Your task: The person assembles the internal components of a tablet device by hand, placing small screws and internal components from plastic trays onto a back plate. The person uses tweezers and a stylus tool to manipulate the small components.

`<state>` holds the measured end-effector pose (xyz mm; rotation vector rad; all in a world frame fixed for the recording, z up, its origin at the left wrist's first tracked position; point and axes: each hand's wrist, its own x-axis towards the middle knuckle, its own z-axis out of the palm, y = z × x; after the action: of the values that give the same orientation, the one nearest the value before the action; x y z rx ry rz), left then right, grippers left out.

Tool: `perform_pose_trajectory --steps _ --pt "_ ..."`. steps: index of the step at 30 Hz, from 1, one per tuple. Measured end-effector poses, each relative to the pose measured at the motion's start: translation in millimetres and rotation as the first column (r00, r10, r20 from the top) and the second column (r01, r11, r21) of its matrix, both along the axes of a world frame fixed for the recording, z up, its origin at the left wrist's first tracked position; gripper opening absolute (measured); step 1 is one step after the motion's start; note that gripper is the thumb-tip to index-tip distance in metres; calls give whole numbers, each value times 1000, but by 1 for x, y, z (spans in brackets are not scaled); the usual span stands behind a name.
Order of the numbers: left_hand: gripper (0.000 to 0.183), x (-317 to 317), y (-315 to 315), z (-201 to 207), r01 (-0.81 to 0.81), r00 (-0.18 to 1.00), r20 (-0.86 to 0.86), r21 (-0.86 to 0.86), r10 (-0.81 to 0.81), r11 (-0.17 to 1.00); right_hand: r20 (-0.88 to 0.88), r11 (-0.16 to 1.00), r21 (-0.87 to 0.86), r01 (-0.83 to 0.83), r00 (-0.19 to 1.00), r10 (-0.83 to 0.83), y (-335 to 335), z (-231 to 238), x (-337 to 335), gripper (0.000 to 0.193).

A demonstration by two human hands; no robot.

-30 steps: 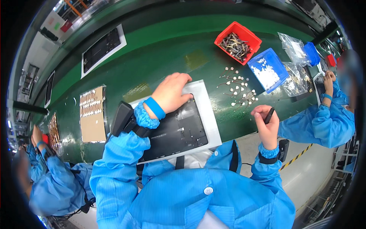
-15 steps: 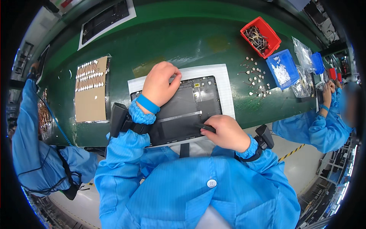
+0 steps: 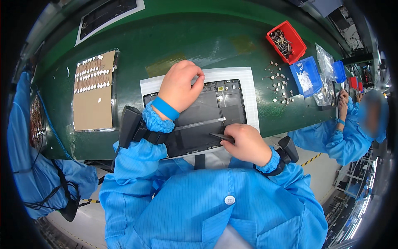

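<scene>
A black tablet housing (image 3: 195, 108) with small parts along its edges lies on a white sheet (image 3: 251, 97) before me. Over its upper left part is my left hand (image 3: 180, 86), with fingers curled and the thumb near the index finger; whether anything is between them is hidden. Lower down on the right, my right hand (image 3: 247, 143) grips a slim black pointed tool (image 3: 222, 136). The tool points left, low over the dark lower area of the housing; contact I cannot tell. A silver strip (image 3: 199, 123) crosses the housing above the tool.
On the left lies a brown card (image 3: 93, 108) with rows of white-tipped wired parts. To the right are loose small white parts (image 3: 282, 85), a red bin (image 3: 297, 43), a blue bin (image 3: 316, 74) and clear bags (image 3: 325, 60). Another housing (image 3: 108, 17) lies far left. People sit on both sides.
The view has shifted slightly. My right hand's tool has moved a little left across the housing and its tip shows more. My left hand stays over the upper left part, fingers still curled.
</scene>
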<state>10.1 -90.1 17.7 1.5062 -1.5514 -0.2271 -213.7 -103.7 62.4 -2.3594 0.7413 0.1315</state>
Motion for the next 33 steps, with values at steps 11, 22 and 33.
perform_pose_trajectory --steps 11,22,33 --pt "5 -1 1 8 2 1000 11 7 -2 1000 -120 983 -125 -134 986 119 -5 8 3 19" --pt "6 -4 4 14 -13 1000 10 57 12 998 267 697 -538 475 880 -393 -237 36 -21 23" --pt "6 -3 3 15 -1 1000 2 74 1 997 21 655 -626 423 849 -529 -284 16 1 22"
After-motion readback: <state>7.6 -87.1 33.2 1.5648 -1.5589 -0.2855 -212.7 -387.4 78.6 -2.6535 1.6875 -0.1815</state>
